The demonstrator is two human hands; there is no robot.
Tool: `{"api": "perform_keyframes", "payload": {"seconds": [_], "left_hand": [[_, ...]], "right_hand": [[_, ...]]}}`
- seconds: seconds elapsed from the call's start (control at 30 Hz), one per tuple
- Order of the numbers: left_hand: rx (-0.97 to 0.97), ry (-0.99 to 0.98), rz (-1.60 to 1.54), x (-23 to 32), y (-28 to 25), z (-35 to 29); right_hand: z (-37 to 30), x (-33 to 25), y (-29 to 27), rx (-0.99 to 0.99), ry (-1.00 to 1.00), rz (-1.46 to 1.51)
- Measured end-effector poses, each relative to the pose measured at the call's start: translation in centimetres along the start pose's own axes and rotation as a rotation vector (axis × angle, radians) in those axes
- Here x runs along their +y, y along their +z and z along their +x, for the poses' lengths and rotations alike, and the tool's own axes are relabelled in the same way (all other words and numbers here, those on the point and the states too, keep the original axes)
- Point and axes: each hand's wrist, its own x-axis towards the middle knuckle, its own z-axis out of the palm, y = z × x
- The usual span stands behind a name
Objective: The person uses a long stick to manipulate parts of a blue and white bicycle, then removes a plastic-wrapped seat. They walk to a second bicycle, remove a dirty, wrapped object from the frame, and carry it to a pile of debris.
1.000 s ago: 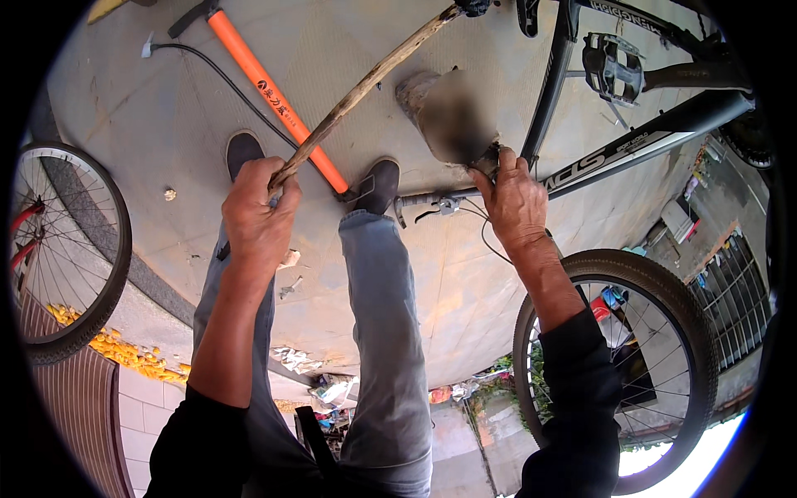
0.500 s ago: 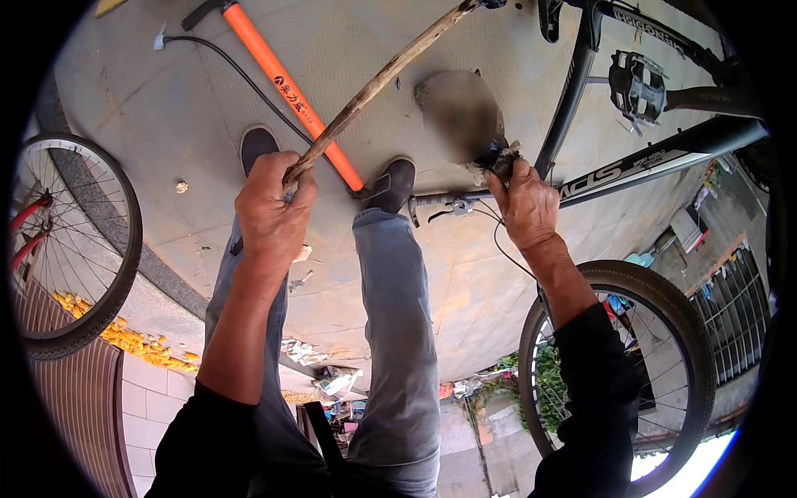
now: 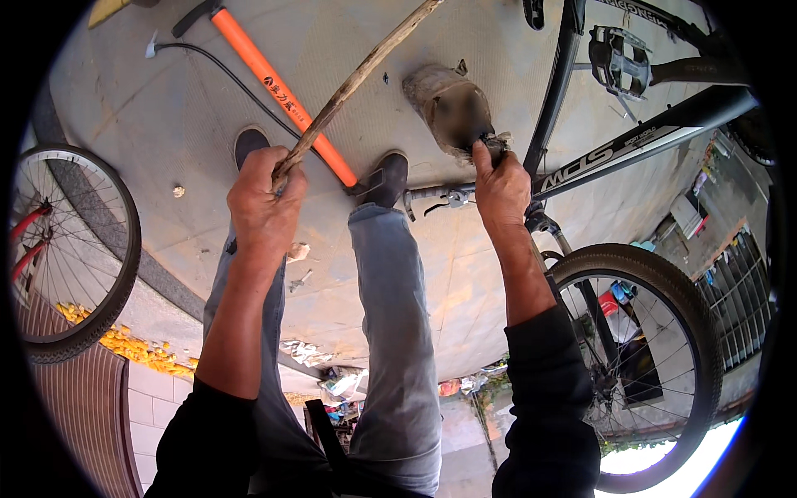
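My left hand point(image 3: 267, 199) is wrapped round one end of a long wooden stick point(image 3: 359, 76), which slants up and away to the right past the top edge. With fingers closed, my right hand point(image 3: 502, 192) grips a dark, crumpled piece point(image 3: 496, 146) at the near rim of a dirty grey-brown container point(image 3: 425, 90). The container lies tilted on the ground, its opening toward me; its inside is blurred, so I cannot make out the contents. Whether the dark piece belongs to the container I cannot tell.
An orange hand pump point(image 3: 270, 83) with a black hose lies across the ground beyond my left shoe point(image 3: 249, 146). A black bicycle frame point(image 3: 647, 141) and its front wheel point(image 3: 706, 332) occupy the right. Another bicycle wheel point(image 3: 133, 241) and yellow corn cobs point(image 3: 141, 349) are at left.
My right hand has shifted slightly left and down with the dark piece, showing more of the container. The stick's far end has moved up and left; my left hand still holds it.
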Motion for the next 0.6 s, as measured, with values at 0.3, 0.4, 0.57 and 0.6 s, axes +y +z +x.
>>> {"api": "perform_keyframes", "payload": {"seconds": [0.3, 0.4, 0.57, 0.6], "left_hand": [[-0.016, 0.035, 0.037, 0.6, -0.2, -0.7], [0.012, 0.079, 0.041, 0.1, 0.0, -0.9], [0.034, 0.044, 0.025, -0.1, -0.1, -1.2], [0.036, 0.033, 0.021, -0.1, -0.2, -1.4]], "right_hand": [[-0.1, -0.5, 0.3, 0.032, 0.111, 0.035], [-0.5, -0.1, -0.3, 0.012, 0.112, 0.037], [-4.9, 2.9, 0.8, 0.052, 0.293, 0.479], [-6.4, 2.5, 2.6, 0.007, 0.408, 0.613]]}}
